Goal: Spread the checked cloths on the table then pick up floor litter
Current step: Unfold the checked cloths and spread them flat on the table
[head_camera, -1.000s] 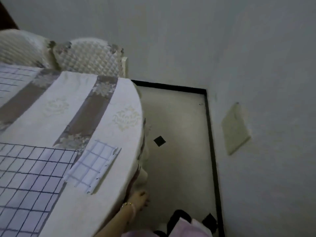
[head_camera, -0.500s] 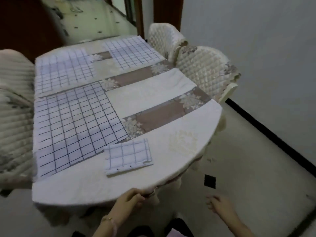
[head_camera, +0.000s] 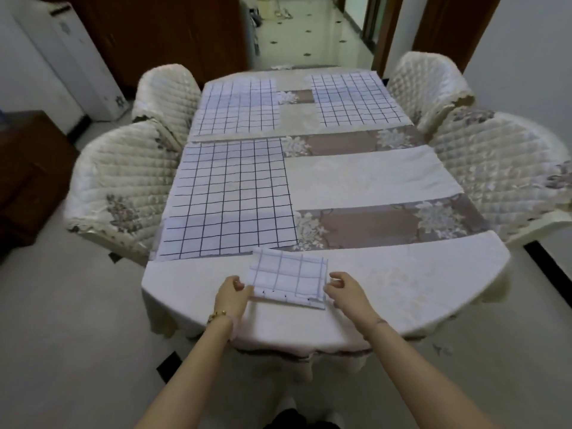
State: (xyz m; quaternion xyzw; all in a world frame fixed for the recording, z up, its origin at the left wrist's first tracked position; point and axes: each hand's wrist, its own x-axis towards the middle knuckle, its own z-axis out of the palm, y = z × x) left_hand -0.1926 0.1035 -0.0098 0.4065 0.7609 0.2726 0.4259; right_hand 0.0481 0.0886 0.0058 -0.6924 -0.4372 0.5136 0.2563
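Note:
A folded checked cloth (head_camera: 289, 278) lies on the near part of the table (head_camera: 402, 274), which wears a cream and brown floral tablecloth. My left hand (head_camera: 230, 294) pinches the cloth's left edge. My right hand (head_camera: 343, 289) curls its fingers on the right edge. Three checked cloths lie spread flat: one at the near left (head_camera: 229, 199), one at the far left (head_camera: 235, 109), one at the far right (head_camera: 353, 100). A small pale scrap (head_camera: 442, 349) lies on the floor under the table's right corner.
Quilted chairs stand on both sides: two on the left (head_camera: 123, 181) and two on the right (head_camera: 501, 162). A dark cabinet (head_camera: 28, 168) and a white appliance (head_camera: 71, 57) are at the left. A black tile inset (head_camera: 168, 365) marks the floor.
My view swung from the wall and floor back to the table. Both hands rose from the table's edge and closed on the folded cloth's two sides.

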